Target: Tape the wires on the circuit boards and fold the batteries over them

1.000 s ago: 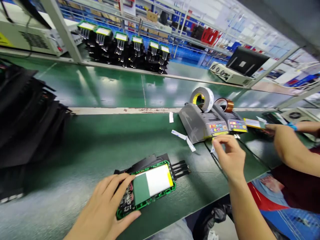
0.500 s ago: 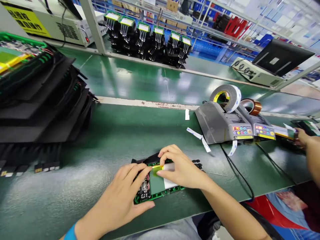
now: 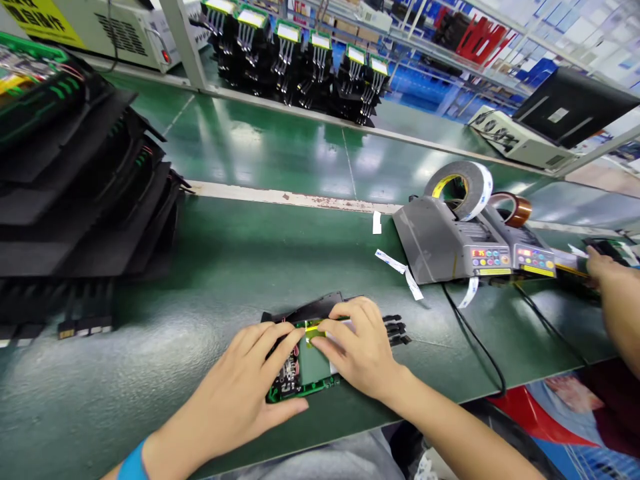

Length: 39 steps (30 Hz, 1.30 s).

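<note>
A green-edged circuit board assembly (image 3: 316,363) lies on the bench between my hands, with a dark board section and red wires at its left. Black cable ends (image 3: 397,328) stick out on its right, and a black flap (image 3: 315,308) extends behind it. My left hand (image 3: 255,373) rests over the board's left end, fingers stretched and thumb apart along the near edge. Bent over the right part, my right hand (image 3: 357,343) has thumb and index finger pressed at a strip of yellow tape (image 3: 314,328) on the board. Its fingertips partly hide the strip.
Two tape dispensers (image 3: 435,243) with rolls stand to the right, loose white tape pieces (image 3: 390,261) beside them. Stacked black assemblies (image 3: 75,200) fill the left. More units (image 3: 290,63) line the back shelf. A co-worker's hand (image 3: 607,267) is at far right.
My right hand has turned and closed in around the yellow tape, its fingers curling lower over the board. My left hand stays in place. The view has shifted slightly.
</note>
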{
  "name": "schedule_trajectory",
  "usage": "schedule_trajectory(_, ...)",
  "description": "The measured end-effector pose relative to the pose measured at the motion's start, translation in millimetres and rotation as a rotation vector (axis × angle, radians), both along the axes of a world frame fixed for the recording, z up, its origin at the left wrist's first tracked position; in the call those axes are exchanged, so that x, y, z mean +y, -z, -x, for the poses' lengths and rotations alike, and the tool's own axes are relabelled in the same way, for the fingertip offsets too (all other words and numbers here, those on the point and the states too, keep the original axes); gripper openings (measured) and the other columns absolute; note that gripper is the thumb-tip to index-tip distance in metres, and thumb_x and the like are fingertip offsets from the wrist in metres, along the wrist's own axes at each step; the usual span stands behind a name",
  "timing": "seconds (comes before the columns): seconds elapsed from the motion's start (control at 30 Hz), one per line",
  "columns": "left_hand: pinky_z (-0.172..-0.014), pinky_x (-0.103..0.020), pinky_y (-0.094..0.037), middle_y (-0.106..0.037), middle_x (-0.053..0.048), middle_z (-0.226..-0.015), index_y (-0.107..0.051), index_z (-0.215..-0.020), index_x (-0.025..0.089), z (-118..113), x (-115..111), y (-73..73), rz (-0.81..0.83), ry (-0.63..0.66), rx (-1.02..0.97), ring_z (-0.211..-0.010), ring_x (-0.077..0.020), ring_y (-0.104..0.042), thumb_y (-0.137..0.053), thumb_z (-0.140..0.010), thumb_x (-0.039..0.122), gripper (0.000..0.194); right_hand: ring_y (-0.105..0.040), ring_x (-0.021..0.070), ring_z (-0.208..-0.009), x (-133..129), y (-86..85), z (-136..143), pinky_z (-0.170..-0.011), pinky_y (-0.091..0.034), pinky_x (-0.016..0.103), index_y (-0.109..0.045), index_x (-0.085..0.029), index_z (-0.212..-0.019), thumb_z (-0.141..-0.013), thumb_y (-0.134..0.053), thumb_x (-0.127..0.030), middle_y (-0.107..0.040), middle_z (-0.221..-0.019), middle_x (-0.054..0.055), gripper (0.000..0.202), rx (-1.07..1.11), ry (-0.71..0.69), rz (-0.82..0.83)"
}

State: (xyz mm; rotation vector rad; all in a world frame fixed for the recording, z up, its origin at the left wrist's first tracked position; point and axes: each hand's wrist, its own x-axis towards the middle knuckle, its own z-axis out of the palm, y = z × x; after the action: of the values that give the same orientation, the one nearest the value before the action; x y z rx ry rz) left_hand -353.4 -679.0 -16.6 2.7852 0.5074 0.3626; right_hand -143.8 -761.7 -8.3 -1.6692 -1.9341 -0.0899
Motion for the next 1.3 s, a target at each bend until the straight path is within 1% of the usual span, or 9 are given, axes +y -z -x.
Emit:
schedule_trajectory(0.13,-0.089,-0.046,-0.048,-0.055,-0.012,-0.122,-0.043,-0.133,0.017,-0.7,-0.1,-2.3,0.022,-0.002,0.014,-0.109,-0.0299,-0.051,-0.065,-0.077,0.054,0.071,-0.050,0.0175,-0.084,0.9,-1.2,-1.0,-0.079,-0.041,0.036,-0.066,-0.020,-0.099,-0.087,-0.063,-0.026,-0.063,-0.091,0.004,0.013,-0.061,-0.026,-0.011)
schedule_trajectory(0.33,-0.091,-0.046,-0.047,-0.055,-0.011,-0.123,-0.045,-0.133,0.017,-0.6,0.3,-2.5,0.039,0.000,0.015,-0.109,-0.0298,-0.051,-0.066,-0.077,0.053,0.070,-0.051,0.0166,-0.084,-0.4,0.4,-2.1,-0.083,-0.040,0.037,-0.066,-0.018,-0.103,-0.088,-0.063,-0.025,-0.067,-0.095,0.004,0.017,-0.088,-0.063,0.003)
schedule_trajectory(0.57,-0.090,-0.045,-0.047,-0.056,-0.011,-0.120,-0.046,-0.130,0.015,-3.2,1.0,-4.8,0.041,0.009,0.012,-0.108,-0.0292,-0.051,-0.067,-0.076,0.051,0.068,-0.051,0.0160,-0.081,1.8,2.1,-2.6,-0.079,-0.042,0.035,-0.065,-0.015,-0.097,-0.087,-0.063,-0.020,-0.068,-0.091,0.004,0.012,-0.026,-0.115,-0.023)
schedule_trajectory(0.67,-0.088,-0.046,-0.047,-0.056,-0.011,-0.119,-0.046,-0.129,0.015,-4.6,1.3,-4.9,0.040,0.006,0.006,-0.106,-0.0295,-0.051,-0.067,-0.076,0.051,0.068,-0.052,0.0174,-0.084,4.4,0.3,-3.0,-0.077,-0.042,0.036,-0.064,-0.015,-0.095,-0.088,-0.060,-0.021,-0.067,-0.095,0.005,0.010,0.017,-0.111,0.034)
schedule_trajectory(0.8,-0.087,-0.046,-0.047,-0.055,-0.011,-0.118,-0.046,-0.128,0.015,-5.3,1.7,-4.7,0.044,0.005,0.005,-0.105,-0.0298,-0.050,-0.067,-0.075,0.052,0.068,-0.050,0.0222,-0.092,6.9,-3.0,-1.7,-0.080,-0.044,0.039,-0.062,-0.014,-0.097,-0.091,-0.052,-0.023,-0.062,-0.102,0.010,0.016,-0.003,-0.106,0.167)
schedule_trajectory(1.0,-0.088,-0.045,-0.046,-0.055,-0.012,-0.119,-0.046,-0.128,0.015,-2.8,0.2,-3.2,0.042,0.004,0.012,-0.106,-0.0297,-0.049,-0.066,-0.076,0.051,0.066,-0.050,0.0235,-0.096,7.2,-4.3,0.8,-0.084,-0.045,0.041,-0.060,-0.014,-0.091,-0.088,-0.051,-0.023,-0.059,-0.101,0.011,0.013,0.064,-0.082,0.215)
schedule_trajectory(1.07,-0.090,-0.045,-0.044,-0.054,-0.012,-0.121,-0.046,-0.129,0.015,-2.0,-0.6,-3.8,0.035,-0.002,0.016,-0.108,-0.0298,-0.048,-0.064,-0.078,0.053,0.067,-0.050,0.0235,-0.100,4.2,-5.3,-1.0,-0.087,-0.045,0.041,-0.059,-0.014,-0.099,-0.088,-0.054,-0.026,-0.059,-0.108,0.011,0.016,0.101,-0.071,0.229)
schedule_trajectory(1.2,-0.087,-0.045,-0.044,-0.053,-0.010,-0.120,-0.041,-0.137,0.021,-5.1,-0.5,-12.6,0.021,0.009,0.048,-0.105,-0.0287,-0.049,-0.061,-0.080,0.054,0.068,-0.047,0.0248,-0.109,-4.4,-6.4,-8.9,-0.095,-0.043,0.043,-0.045,-0.012,-0.126,-0.084,-0.063,-0.031,-0.055,-0.120,0.013,0.049,0.163,-0.022,0.220)
schedule_trajectory(1.3,-0.083,-0.043,-0.045,-0.053,-0.008,-0.115,-0.040,-0.138,0.029,-11.0,0.1,-23.3,0.029,0.024,0.105,-0.099,-0.0267,-0.051,-0.066,-0.078,0.049,0.069,-0.047,0.0249,-0.110,-7.6,-4.9,-13.6,-0.095,-0.044,0.044,-0.045,-0.014,-0.125,-0.083,-0.064,-0.030,-0.055,-0.119,0.013,0.048,0.199,-0.009,0.225)
